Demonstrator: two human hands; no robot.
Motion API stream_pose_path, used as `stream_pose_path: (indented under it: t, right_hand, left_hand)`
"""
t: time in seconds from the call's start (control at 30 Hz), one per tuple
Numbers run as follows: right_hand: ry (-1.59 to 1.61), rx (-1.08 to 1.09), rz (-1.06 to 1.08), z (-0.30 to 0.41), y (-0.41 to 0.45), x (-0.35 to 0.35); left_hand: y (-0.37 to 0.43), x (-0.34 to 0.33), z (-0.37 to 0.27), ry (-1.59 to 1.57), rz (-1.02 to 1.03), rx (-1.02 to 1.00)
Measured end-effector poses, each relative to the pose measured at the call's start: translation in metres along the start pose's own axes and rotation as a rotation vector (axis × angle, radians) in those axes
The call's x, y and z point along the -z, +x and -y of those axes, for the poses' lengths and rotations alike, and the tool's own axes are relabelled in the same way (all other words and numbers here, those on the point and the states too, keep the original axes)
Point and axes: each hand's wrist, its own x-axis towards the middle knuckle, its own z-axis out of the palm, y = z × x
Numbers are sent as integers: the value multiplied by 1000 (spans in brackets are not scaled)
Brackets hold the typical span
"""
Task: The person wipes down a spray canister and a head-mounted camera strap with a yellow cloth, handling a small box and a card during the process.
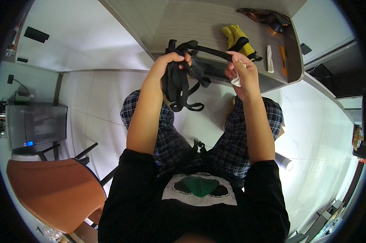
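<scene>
My left hand (173, 62) grips a bunch of black webbing straps (174, 86), whose loops hang down in front of my knees. One length of strap runs across to my right hand (243, 68), where thumb and fingers pinch it. A crumpled white cloth or tissue (236, 79) is also held in the right hand, partly hidden by the fingers. Just beyond that hand, a rolled yellow cloth item (238, 38) with a black band lies on the wooden shelf (198, 18).
On the shelf's right side are a folded white strip (270, 59), an orange-handled tool (283, 60) and a dark round-based object (277, 28). A brown chair (55, 191) stands at the left. A white cylinder (284, 161) lies on the tiled floor beside my right leg.
</scene>
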Motion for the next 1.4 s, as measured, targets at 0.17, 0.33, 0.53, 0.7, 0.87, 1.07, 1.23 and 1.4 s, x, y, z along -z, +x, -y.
stream_pose_path:
  t: [0.17,0.33,0.53,0.7,0.87,1.07,1.23,1.4]
  right_hand:
    - [-9,-8,80,0,-4,-1]
    - [-398,-140,209,-23,-9,-4]
    - [-598,-206,275,-58,-9,-7]
    - [-721,-645,622,-44,-13,-8]
    - [-321,-883,355,-59,-30,-14]
    - [-1079,428,-420,-35,-3,8]
    - [-1119,1018,-189,-22,-11,-37]
    - [-1247,1020,43,-55,-5,-43]
  left_hand:
    - [7,3,5,-75,-55,-52]
    - [6,-12,8,-215,-211,-220]
    - [11,-8,11,-332,-286,-402]
    - [10,8,6,-459,-45,-466]
    - [9,-6,12,-321,-76,-473]
    - [5,-6,14,-122,-221,-283]
    - [17,-23,34,-69,-141,-67]
    - [24,-25,43,-210,-178,-77]
